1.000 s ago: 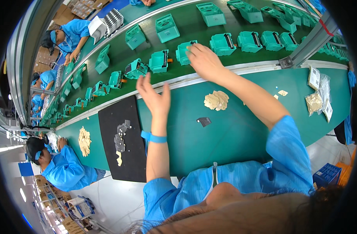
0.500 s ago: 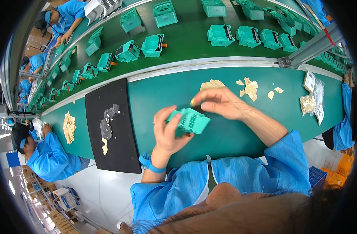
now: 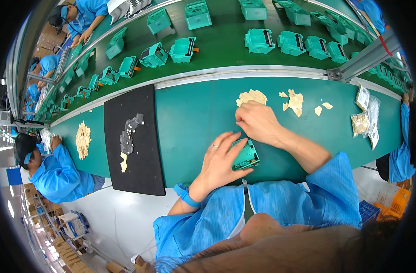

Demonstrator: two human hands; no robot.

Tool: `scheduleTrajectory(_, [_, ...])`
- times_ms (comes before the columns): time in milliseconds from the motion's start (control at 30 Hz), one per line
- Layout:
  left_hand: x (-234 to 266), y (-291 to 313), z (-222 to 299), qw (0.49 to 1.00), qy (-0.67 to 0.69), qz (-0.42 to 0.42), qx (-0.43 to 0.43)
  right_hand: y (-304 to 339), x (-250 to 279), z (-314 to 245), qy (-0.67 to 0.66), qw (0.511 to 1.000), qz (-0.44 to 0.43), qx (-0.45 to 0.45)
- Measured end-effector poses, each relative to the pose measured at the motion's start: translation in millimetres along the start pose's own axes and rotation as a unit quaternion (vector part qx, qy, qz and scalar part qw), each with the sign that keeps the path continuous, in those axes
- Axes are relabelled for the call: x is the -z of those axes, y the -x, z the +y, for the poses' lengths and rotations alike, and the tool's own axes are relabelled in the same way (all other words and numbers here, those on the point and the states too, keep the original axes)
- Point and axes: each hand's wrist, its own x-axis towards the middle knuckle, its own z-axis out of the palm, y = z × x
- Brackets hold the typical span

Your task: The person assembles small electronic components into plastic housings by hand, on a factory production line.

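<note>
A teal plastic housing (image 3: 248, 154), box-shaped with small openings and fittings, rests on the green work table in front of me. My left hand (image 3: 220, 160) spans it from the left, thumb along its near side and fingers over its far edge; a blue band is round that wrist. Just beyond the housing, my right hand (image 3: 259, 119) is closed with its fingertips curled together, and whatever they hold is hidden. Partly behind that hand lies a pile of thin cream-coloured pieces (image 3: 252, 96).
More cream pieces (image 3: 295, 103) lie to the right, near clear plastic bags (image 3: 371, 119). A black mat (image 3: 126, 175) at left bears dark grey pieces (image 3: 128, 134). Beyond a metal rail, a dark green belt (image 3: 217, 52) carries several teal housings. A co-worker (image 3: 58, 175) sits at far left.
The housing has come down toward me and right, turning from tilted in the air to lying on the table. My right hand has moved off it, its fingers now curled in.
</note>
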Motion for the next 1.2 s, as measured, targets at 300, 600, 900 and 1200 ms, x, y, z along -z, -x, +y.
scheduleTrajectory(300, [-21.8,-17.8,11.9,0.895,0.415,0.125,0.102,42.2,21.2,-25.4,-0.479,0.858,0.084,-0.163])
scheduleTrajectory(600, [-22.8,-20.4,37.8,0.983,0.151,0.081,0.058,64.8,9.7,-28.0,-0.471,0.855,0.117,-0.186])
scheduleTrajectory(900, [-7.5,-19.1,37.9,0.577,0.783,-0.123,0.197,75.3,19.9,-28.2,-0.618,0.77,0.159,0.015])
scheduleTrajectory(1200, [-24.1,-2.1,48.6,0.807,0.566,0.04,0.165,96.9,34.9,-28.3,-0.478,0.865,0.151,0.002])
